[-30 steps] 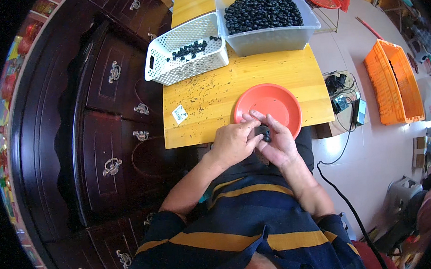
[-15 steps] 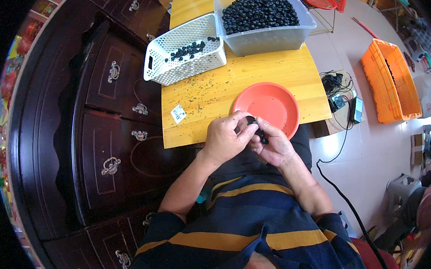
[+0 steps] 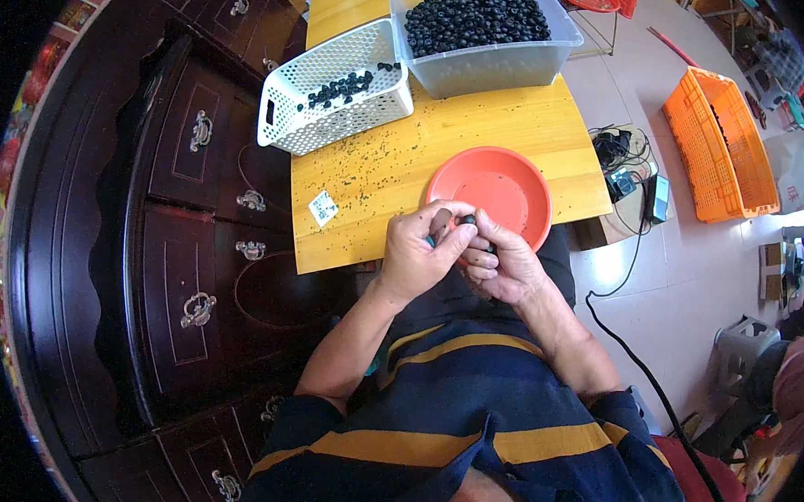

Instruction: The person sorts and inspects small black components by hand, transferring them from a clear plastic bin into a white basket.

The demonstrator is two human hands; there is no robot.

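Observation:
My left hand (image 3: 420, 255) and my right hand (image 3: 510, 268) meet over the near rim of a red plastic bowl (image 3: 528, 231). A small black round part (image 3: 468, 219) is pinched between the thumbs and fingertips of both hands. Another dark piece shows between the curled fingers of my right hand; how many lie in that palm is hidden. A bit of something teal peeks out beside my left fingers, too small to name. Tiny dark specks lie on the bottom of the bowl.
On the yellow wooden table (image 3: 468, 125) stand a white perforated basket (image 3: 350, 126) with some black parts and a translucent bin (image 3: 492, 69) heaped with them. A white printed label (image 3: 323, 209) and dark crumbs lie nearby. Dark drawers (image 3: 181, 290) border the left; an orange crate (image 3: 715, 153) stands right.
The black part between my fingertips has shifted and turned, and fewer dark pieces show at my right fingers. The whole view has slid slightly; both hands stay at the bowl's rim.

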